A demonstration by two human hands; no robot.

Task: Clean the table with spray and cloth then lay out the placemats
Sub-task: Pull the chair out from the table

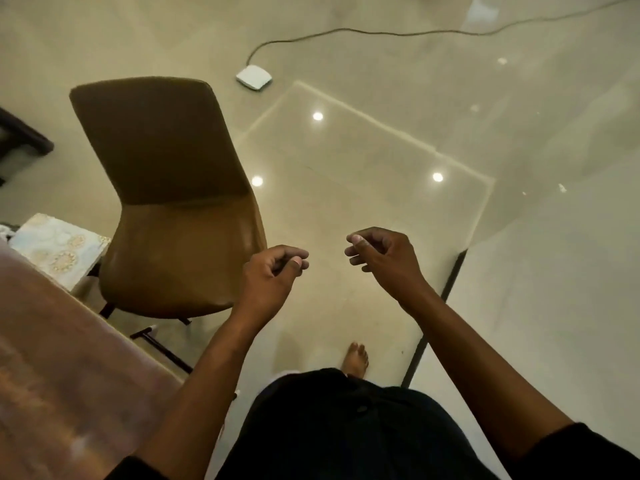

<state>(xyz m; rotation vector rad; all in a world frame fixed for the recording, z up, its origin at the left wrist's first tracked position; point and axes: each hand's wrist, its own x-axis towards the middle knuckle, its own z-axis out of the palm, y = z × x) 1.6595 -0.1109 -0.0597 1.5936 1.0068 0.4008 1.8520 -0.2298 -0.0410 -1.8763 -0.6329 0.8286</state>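
1. The left hand [273, 271] and right hand [381, 258] are hanging over the floor [381, 150], fingers loosely curled, holding nothing.
2. A patterned placemat [57, 249], possibly a stack, is lying at nine o'clock, at the wooden surface's [62, 358] far edge beside the chair [173, 202].
3. No spray or cloth is showing; the laying-out is probably still waiting.

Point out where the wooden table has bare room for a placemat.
The wooden table shows bare from the patterned placemat at its far corner down to the left hand's forearm. That far corner is crowded. The brown chair borders the edge.
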